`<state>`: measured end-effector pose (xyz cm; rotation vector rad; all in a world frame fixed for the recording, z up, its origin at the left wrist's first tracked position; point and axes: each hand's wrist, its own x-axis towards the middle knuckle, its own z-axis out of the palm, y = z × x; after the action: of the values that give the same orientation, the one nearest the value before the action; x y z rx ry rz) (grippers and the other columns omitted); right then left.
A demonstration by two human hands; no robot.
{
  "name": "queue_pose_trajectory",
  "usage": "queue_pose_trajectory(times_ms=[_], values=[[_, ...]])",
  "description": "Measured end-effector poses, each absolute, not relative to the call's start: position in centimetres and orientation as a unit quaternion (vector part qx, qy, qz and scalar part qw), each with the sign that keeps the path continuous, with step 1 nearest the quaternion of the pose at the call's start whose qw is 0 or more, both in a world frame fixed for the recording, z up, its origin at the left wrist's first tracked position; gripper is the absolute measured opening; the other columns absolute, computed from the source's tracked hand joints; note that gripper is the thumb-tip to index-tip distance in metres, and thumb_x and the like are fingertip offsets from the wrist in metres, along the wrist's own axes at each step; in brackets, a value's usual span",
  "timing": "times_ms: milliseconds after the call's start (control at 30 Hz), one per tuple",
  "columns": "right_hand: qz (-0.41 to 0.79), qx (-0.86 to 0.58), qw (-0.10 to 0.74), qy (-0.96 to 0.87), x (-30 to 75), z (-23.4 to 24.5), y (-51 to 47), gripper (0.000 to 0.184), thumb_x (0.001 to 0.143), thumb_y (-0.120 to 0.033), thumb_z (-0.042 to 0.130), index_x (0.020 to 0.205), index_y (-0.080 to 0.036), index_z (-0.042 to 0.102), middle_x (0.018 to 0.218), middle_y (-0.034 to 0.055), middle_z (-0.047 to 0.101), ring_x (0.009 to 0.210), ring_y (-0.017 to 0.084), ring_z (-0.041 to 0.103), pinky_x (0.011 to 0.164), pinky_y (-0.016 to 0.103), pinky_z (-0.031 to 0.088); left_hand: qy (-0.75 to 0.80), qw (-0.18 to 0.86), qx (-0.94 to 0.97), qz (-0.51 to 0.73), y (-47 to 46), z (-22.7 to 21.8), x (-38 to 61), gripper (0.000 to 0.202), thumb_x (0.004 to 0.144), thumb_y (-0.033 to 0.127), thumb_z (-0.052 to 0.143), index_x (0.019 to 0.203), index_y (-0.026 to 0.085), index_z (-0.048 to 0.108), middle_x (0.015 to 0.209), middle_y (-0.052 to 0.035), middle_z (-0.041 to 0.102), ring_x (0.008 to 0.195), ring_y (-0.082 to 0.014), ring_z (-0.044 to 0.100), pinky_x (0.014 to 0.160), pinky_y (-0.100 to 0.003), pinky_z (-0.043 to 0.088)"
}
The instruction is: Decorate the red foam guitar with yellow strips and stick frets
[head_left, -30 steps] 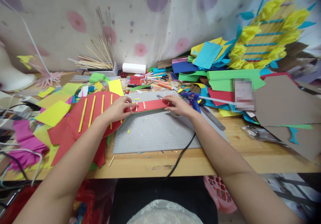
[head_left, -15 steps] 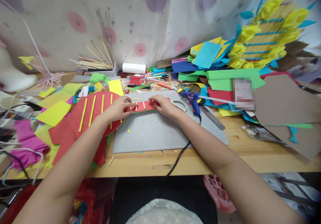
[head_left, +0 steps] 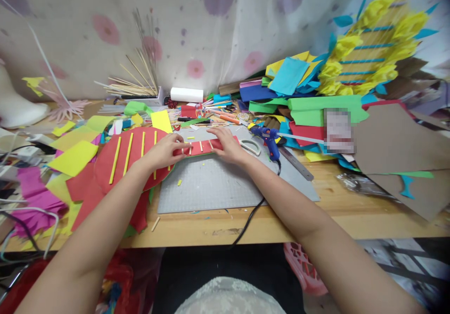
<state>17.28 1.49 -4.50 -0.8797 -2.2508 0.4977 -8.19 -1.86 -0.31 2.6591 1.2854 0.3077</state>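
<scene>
A red guitar-shaped cut-out (head_left: 105, 164) lies at the left, with yellow strips across its round body and a green edge beneath. Its narrow red neck (head_left: 206, 148) reaches over the grey cutting mat (head_left: 207, 187) and carries several short pale sticks. My left hand (head_left: 165, 151) grips the neck where it joins the body, its fingers beside one stick. Over the far end of the neck is my right hand (head_left: 228, 146), thumb and fingers apart around the last visible stick. Part of that end is hidden by the hand.
A blue glue gun (head_left: 269, 140) rests on the mat's right side, its black cord (head_left: 251, 222) running off the front edge. Nearby are a metal ruler (head_left: 297, 164) and a pale-handled tool (head_left: 251, 147). Coloured paper, skewers (head_left: 131, 89) and a yellow-flowered guitar-shaped craft (head_left: 369, 54) crowd the back.
My right hand's fingers have spread apart and lifted from the neck, uncovering another pale stick. My left hand stays on the neck. The view has shifted slightly.
</scene>
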Motion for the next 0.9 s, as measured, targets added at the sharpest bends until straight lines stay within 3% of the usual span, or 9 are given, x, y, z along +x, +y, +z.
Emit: queue_pose_trajectory(times_ms=[167, 900], values=[[0.211, -0.358, 0.282, -0.865, 17.71, -4.08, 1.46, 0.060, 0.076, -0.020, 0.059, 0.132, -0.022, 0.039, 0.114, 0.0071, 0.058, 0.111, 0.023, 0.044, 0.096, 0.042, 0.036, 0.430, 0.086, 0.893, 0.106, -1.87, -0.32, -8.23, 0.035, 0.083, 0.039, 0.045, 0.109, 0.025, 0.064, 0.102, -0.0084, 0.049, 0.095, -0.0200, 0.049, 0.087, -0.037, 0.041], [0.218, -0.361, 0.278, -0.863, 17.44, -4.09, 1.29, 0.067, 0.077, -0.021, 0.059, 0.137, -0.024, 0.032, 0.117, 0.0072, 0.060, 0.114, 0.023, 0.046, 0.096, 0.044, 0.035, 0.429, 0.074, 0.895, 0.096, -1.93, 0.05, -8.04, 0.033, 0.082, 0.037, 0.047, 0.108, 0.025, 0.064, 0.100, -0.0084, 0.052, 0.094, -0.0204, 0.050, 0.087, -0.037, 0.040]])
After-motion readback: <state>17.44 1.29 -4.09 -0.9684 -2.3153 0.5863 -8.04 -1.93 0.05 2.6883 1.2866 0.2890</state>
